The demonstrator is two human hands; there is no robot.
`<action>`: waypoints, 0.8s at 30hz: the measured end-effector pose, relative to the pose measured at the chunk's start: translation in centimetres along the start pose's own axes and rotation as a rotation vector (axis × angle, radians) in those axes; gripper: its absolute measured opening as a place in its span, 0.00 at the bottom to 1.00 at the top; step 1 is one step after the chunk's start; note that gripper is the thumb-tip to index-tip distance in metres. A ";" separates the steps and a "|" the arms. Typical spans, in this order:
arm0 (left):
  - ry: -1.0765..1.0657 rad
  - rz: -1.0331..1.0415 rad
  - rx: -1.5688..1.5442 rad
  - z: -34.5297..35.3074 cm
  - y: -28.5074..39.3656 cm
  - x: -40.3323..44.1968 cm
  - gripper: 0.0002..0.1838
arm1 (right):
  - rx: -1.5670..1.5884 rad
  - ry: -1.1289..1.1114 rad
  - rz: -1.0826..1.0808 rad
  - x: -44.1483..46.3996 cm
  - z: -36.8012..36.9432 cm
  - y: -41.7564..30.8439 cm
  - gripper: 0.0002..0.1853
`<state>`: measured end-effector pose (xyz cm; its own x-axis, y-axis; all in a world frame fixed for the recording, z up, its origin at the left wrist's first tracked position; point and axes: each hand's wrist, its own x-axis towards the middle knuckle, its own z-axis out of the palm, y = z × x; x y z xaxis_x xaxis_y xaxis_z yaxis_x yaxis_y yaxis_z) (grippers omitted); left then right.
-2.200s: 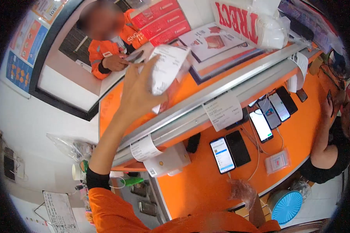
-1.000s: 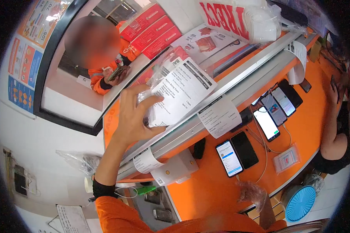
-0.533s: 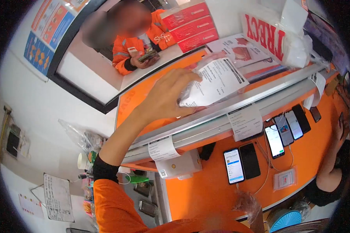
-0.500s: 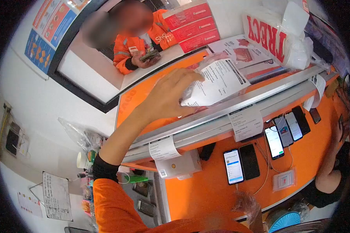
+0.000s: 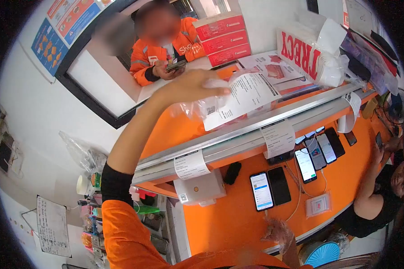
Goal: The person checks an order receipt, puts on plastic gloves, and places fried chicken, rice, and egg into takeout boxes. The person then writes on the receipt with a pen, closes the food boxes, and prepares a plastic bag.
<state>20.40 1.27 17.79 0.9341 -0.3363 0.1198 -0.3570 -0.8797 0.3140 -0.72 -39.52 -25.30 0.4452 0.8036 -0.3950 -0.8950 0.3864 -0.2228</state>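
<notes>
My left hand (image 5: pixel 195 87) reaches over the upper ledge, its fingers closed on the loose plastic of a clear bag (image 5: pixel 188 109). A white printed receipt (image 5: pixel 242 99) lies on that bag, and little of the contents shows through. Low in the view, my right hand (image 5: pixel 280 235) is at the orange counter (image 5: pixel 229 228), covered by a crinkled clear plastic glove that blurs its fingers. Above my right hand are a lit phone (image 5: pixel 261 191) and a dark phone (image 5: pixel 279 185).
Beyond the ledge (image 5: pixel 238 134), a person in an orange jacket (image 5: pixel 143 58) holds a phone. Red boxes (image 5: pixel 224 38) and a white bag with red letters (image 5: pixel 300 51) stand near. Another person in black (image 5: pixel 368 210) sits at right. A blue lid (image 5: pixel 321 254) is below.
My left hand has shifted from the receipt's edge onto the bag's loose plastic, which now spreads out leftward. More of the receipt shows. The person in black has leaned into view.
</notes>
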 end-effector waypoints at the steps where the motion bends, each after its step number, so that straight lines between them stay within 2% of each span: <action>1: -0.043 -0.031 0.053 0.8 0.0 0.4 0.35 | -0.023 -0.030 -0.005 0.0 0.1 -0.1 0.34; 3: -0.054 -0.010 0.041 1.9 0.5 0.9 0.35 | -0.067 -0.087 -0.014 0.2 0.0 -0.1 0.35; 5: -0.056 0.009 -0.001 2.0 0.8 0.8 0.33 | -1.006 0.034 -0.164 1.4 -2.7 0.2 0.36; 7: -0.044 0.028 0.012 2.2 1.0 0.7 0.31 | -1.336 0.115 -0.181 1.5 -3.7 0.4 0.37; 8: -0.030 0.037 0.044 2.6 1.0 0.5 0.29 | -1.198 0.125 -0.128 1.3 -3.0 0.2 0.37; 10: 0.019 0.060 0.150 3.4 1.5 -0.1 0.26 | -0.713 0.064 -0.053 0.8 -2.0 0.1 0.38; 12: 0.088 0.089 0.295 3.8 2.8 -1.0 0.23 | -0.023 -0.081 -0.007 0.6 -1.2 0.3 0.37; 15: 0.122 0.131 0.339 4.1 3.2 -1.4 0.23 | -0.012 -0.120 -0.005 0.9 -2.8 0.6 0.36; 18: 0.308 0.209 0.309 5.0 0.7 -1.0 0.22 | -0.022 -0.084 -0.045 0.6 -1.7 0.5 0.35; 20: 0.214 0.116 -0.064 3.9 -1.0 -0.6 0.20 | -0.027 -0.081 -0.060 0.8 -2.7 1.1 0.34; 22: 0.190 -0.001 -0.222 2.0 -2.3 -0.3 0.20 | -0.016 -0.113 -0.068 0.7 -3.2 1.1 0.34; 24: 0.291 -0.011 -0.249 1.0 -2.7 -1.3 0.21 | 0.018 -0.188 -0.062 0.7 -3.0 0.9 0.36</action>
<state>20.11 3.79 15.83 0.9117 -0.1859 0.3663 -0.3691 -0.7622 0.5317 -1.15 -39.92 -28.47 0.4883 0.8478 -0.2068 -0.8670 0.4445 -0.2251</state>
